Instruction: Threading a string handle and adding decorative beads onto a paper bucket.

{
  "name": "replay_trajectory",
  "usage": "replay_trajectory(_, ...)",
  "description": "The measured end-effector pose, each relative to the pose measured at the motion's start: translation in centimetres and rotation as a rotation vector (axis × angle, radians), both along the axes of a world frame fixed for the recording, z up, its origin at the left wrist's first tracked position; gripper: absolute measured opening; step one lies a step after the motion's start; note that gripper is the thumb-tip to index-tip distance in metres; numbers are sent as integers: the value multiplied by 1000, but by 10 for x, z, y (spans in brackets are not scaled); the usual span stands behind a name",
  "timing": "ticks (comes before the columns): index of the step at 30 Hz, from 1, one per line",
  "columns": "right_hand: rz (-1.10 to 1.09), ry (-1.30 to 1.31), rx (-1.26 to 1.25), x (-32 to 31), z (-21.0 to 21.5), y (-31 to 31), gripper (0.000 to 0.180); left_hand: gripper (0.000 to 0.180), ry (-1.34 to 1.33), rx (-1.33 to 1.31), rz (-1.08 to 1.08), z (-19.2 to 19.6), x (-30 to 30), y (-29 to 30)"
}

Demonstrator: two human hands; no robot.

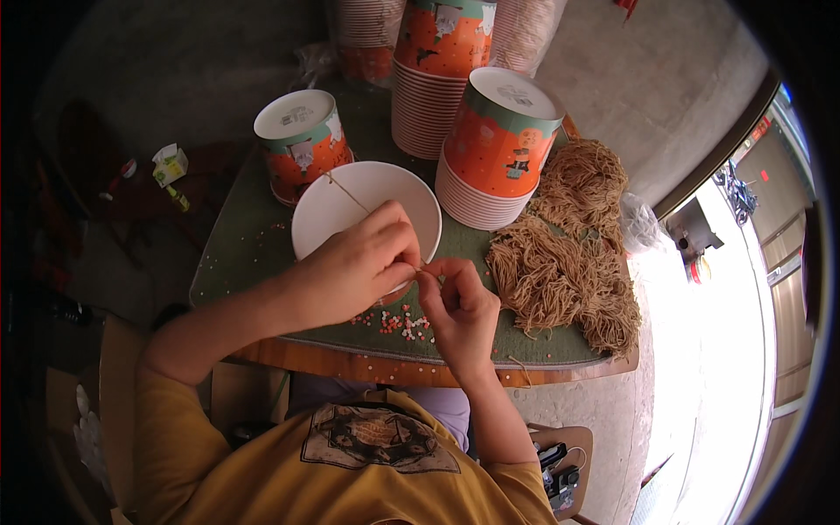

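Observation:
A white-lined paper bucket [337,208] stands mouth up on the green-topped table in front of me. Brown twine [349,193] runs from its far left rim, across the mouth, to my left hand [372,252]. That hand is closed in a pinch over the bucket's near right side. My right hand [459,308] meets it there, thumb and fingers pinched on what looks like the twine's end. The fingers partly hide the twine and the near rim. Small orange and white paper discs [408,325] lie scattered below the hands.
Upside-down orange and green buckets stand in a left stack [302,140], a right stack [503,144] and a tall back stack [429,101]. Bundles of cut brown twine [569,271] cover the table's right side. A wooden front edge [350,364] borders the table [249,254].

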State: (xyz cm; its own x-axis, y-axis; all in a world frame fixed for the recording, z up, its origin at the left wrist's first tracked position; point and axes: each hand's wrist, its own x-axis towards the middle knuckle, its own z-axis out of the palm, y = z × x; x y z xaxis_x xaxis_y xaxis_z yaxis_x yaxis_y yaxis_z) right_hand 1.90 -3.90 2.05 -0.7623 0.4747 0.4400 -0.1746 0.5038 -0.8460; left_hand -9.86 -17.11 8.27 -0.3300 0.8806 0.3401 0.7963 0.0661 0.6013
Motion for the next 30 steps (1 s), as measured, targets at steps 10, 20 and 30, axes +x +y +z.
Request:
replay_trajectory(10, -68, 109, 83, -6, -9, -8, 10, 15, 223, 138, 122, -16, 10, -1)
replay_trajectory(20, -106, 217, 271, -7, -10, -11, 13, 15, -20, 158, 169, -17, 14, -3)
replay_trajectory(30, -83, 185, 152, -7, -10, -11, 11, 23, -6, 112, 185, -11, 19, -7)
